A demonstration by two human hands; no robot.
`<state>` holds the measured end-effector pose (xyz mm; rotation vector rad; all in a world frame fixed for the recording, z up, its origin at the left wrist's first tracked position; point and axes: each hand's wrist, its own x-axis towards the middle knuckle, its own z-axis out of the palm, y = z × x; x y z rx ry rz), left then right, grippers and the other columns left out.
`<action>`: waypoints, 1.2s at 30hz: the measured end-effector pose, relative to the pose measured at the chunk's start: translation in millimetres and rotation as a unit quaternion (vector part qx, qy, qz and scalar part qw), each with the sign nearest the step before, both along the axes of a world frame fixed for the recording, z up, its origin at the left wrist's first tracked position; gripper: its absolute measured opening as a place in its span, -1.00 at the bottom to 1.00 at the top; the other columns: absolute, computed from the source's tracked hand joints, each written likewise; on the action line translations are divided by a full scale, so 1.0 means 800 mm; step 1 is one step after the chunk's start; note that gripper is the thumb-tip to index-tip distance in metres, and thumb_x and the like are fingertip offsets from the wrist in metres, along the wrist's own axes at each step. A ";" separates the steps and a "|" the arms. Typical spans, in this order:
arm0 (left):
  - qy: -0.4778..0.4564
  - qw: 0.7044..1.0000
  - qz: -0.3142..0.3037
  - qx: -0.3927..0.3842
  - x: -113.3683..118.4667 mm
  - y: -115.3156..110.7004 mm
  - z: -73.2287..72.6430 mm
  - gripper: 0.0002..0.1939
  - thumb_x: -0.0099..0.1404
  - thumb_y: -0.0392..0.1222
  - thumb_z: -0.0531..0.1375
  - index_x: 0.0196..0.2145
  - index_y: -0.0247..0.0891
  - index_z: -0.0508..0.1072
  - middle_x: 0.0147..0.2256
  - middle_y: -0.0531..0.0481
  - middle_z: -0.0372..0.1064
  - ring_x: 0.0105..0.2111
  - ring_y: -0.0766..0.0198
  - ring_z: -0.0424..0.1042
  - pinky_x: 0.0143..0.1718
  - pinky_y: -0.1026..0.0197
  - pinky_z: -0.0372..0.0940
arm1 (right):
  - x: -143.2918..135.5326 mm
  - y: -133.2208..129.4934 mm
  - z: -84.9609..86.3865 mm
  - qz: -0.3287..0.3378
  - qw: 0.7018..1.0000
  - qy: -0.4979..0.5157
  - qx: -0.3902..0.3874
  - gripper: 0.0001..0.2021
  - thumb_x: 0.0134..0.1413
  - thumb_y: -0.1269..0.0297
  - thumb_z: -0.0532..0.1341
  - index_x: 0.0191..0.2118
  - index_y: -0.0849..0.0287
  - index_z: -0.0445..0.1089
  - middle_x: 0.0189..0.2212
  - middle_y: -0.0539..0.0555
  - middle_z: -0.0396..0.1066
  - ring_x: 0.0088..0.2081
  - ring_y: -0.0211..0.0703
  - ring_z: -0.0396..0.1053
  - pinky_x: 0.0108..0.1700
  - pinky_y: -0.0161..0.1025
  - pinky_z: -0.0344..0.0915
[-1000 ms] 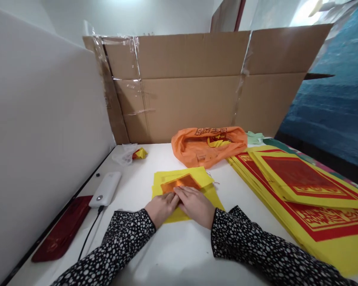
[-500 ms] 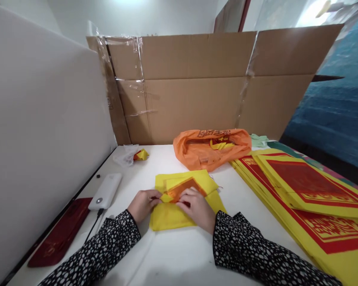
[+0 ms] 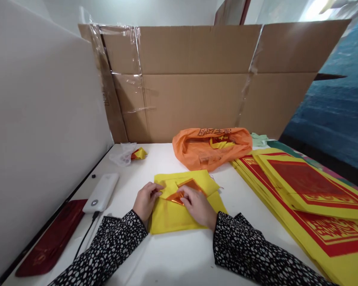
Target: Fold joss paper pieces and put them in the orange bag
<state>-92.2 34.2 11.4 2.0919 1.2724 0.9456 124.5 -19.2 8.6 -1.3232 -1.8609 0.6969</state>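
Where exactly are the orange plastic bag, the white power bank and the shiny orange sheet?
Orange plastic bag [image 3: 205, 158]: head view, on its front wall.
White power bank [image 3: 102, 191]: head view, on the middle of its top face.
Shiny orange sheet [image 3: 192, 184]: head view, on its uncovered far part.

Orange foil [image 3: 192, 184] partly hidden behind the right fingers [image 3: 185, 194].

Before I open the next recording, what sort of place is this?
Probably a makeshift indoor workspace: a flat white tabletop, a tall brown taped-cardboard panel standing behind it, and stacked rectangular yellow sheets printed in red.
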 end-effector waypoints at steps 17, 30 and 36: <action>0.016 0.999 0.034 0.009 0.000 0.004 -0.009 -0.78 0.21 -0.36 0.12 -0.40 -0.22 0.59 -0.41 -0.02 0.40 -0.37 0.22 0.42 -0.31 0.22 0.30 | -0.005 -0.001 0.003 0.001 0.998 -0.067 -0.013 -0.75 0.22 0.43 0.08 -0.05 0.12 0.41 -0.12 0.07 0.49 -0.09 -0.11 0.42 -0.04 -0.21 0.26; 0.263 0.932 -0.136 0.208 0.028 -0.046 -0.025 -0.58 0.40 -0.33 -0.02 0.18 -0.34 0.29 0.18 -0.24 0.27 0.22 0.02 0.19 0.18 -0.12 0.19 | -0.008 -0.004 0.008 -0.010 0.986 -0.167 -0.016 -0.70 0.28 0.40 0.05 0.02 0.09 0.43 -0.14 0.09 0.48 -0.11 -0.11 0.43 -0.04 -0.26 0.29; 0.353 0.913 -0.106 0.173 0.037 -0.066 -0.033 -0.35 0.39 0.09 0.04 0.29 -0.35 0.13 0.27 -0.30 0.09 0.29 -0.21 0.00 0.19 -0.32 0.07 | -0.008 -0.005 0.004 -0.005 0.986 -0.164 -0.009 -0.69 0.27 0.42 0.06 0.03 0.10 0.42 -0.15 0.12 0.47 -0.13 -0.07 0.43 -0.08 -0.21 0.31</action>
